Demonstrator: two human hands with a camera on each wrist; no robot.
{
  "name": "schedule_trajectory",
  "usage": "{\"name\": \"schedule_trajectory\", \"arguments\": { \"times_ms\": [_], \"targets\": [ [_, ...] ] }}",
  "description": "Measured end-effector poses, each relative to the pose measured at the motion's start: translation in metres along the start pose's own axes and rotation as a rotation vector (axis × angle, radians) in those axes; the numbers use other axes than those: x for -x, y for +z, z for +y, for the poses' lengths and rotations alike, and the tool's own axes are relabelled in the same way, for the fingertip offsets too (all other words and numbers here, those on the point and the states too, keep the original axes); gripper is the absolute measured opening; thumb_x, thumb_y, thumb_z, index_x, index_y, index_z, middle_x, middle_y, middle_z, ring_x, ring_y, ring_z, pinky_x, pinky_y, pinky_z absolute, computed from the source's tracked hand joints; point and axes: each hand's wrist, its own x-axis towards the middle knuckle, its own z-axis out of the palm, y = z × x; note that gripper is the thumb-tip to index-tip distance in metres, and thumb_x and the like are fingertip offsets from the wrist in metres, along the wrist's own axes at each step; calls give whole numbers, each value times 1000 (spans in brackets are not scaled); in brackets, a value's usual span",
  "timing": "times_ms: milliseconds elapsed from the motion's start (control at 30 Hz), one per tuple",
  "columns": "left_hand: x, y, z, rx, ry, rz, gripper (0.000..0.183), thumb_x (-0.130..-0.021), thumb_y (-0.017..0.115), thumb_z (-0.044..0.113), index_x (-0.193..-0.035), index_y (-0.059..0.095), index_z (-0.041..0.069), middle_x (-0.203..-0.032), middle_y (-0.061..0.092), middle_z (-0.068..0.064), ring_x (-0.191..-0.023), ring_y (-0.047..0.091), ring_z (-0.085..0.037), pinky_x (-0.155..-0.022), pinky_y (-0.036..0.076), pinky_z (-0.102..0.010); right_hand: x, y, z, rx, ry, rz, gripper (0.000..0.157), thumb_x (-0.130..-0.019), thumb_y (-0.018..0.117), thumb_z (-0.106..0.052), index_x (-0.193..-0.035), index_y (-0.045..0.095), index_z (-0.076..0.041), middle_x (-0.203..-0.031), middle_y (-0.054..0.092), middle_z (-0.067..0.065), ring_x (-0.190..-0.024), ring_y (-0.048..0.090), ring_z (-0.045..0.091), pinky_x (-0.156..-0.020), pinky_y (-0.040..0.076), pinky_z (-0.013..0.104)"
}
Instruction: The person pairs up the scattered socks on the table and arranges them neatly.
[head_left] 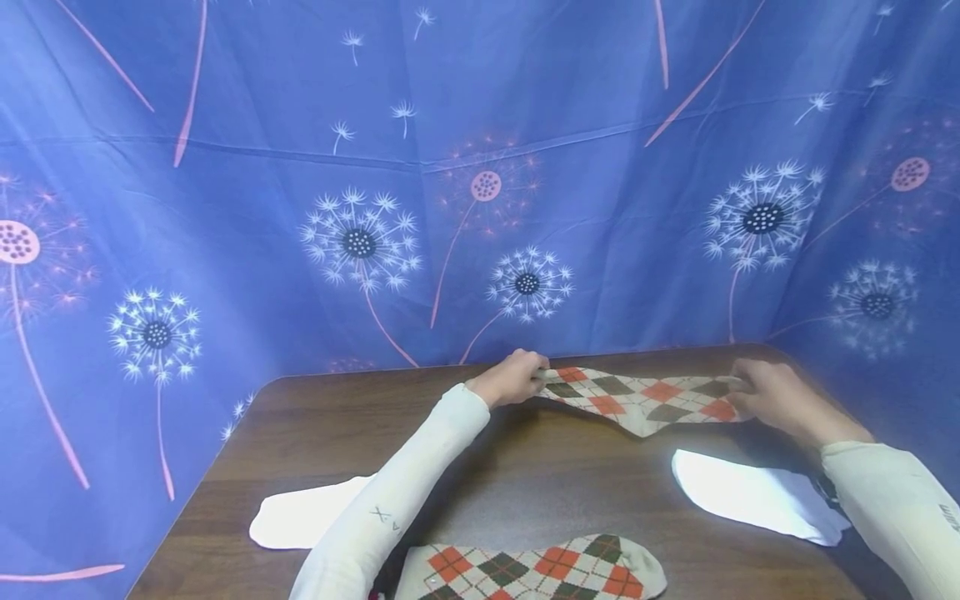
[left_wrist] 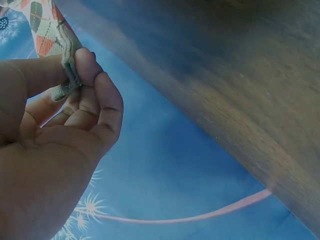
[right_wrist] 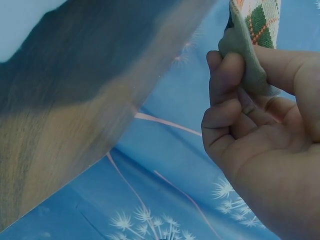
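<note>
An argyle sock in beige, orange and dark green stretches between both hands over the far part of the table. My left hand pinches its left end; in the left wrist view the ribbed cuff edge sits between thumb and fingers. At the other end my right hand pinches the plain beige tip between thumb and fingers. The sock's middle sags toward the table. A second argyle sock lies flat at the near edge, partly cut off by the frame.
A white sock-like piece lies on the left, partly behind the left sleeve. Another white one lies on the right beside the right forearm. The brown wooden table backs onto a blue dandelion-print curtain.
</note>
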Motion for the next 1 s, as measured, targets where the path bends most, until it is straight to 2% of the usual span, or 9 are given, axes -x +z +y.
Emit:
{"name": "schedule_trajectory", "arguments": {
  "times_ms": [200,367,500,733,1000],
  "targets": [
    [8,-4,-1,-1,-6,18,6,-93,63,0,-94,68,3,-81,63,-1,-60,53,-9,-56,47,-18,1,-2,-9,7,-8,-7,20,-80,73,-4,-94,63,5,-79,65,9,-64,54,17,-53,44,32],
    [15,-3,-4,-13,-9,10,6,-94,63,3,-96,69,5,-84,63,0,-63,51,-8,-58,45,-18,4,-2,-15,-19,-8,-41,18,-82,72,-3,-96,62,5,-79,66,9,-64,56,17,-51,46,32],
    [21,-4,-3,-7,-10,15,5,-96,63,5,-93,67,6,-81,61,1,-62,49,-7,-57,43,-18,4,-5,-17,23,-51,-1,22,-80,74,-3,-96,63,5,-82,67,13,-67,59,21,-54,48,36],
    [30,-8,3,28,12,-4,13,-97,62,6,-84,61,8,-72,53,2,-57,42,-6,-54,37,-18,5,-7,-25,54,-64,21,21,-79,75,-3,-94,63,5,-76,65,6,-64,54,17,-54,44,34],
    [41,-13,3,13,5,8,11,-96,63,5,-86,62,9,-73,54,3,-58,43,-6,-54,38,-18,9,-5,-33,55,-84,26,19,-80,76,-4,-93,63,1,-73,61,0,-61,50,13,-51,41,31]
  ]
}}
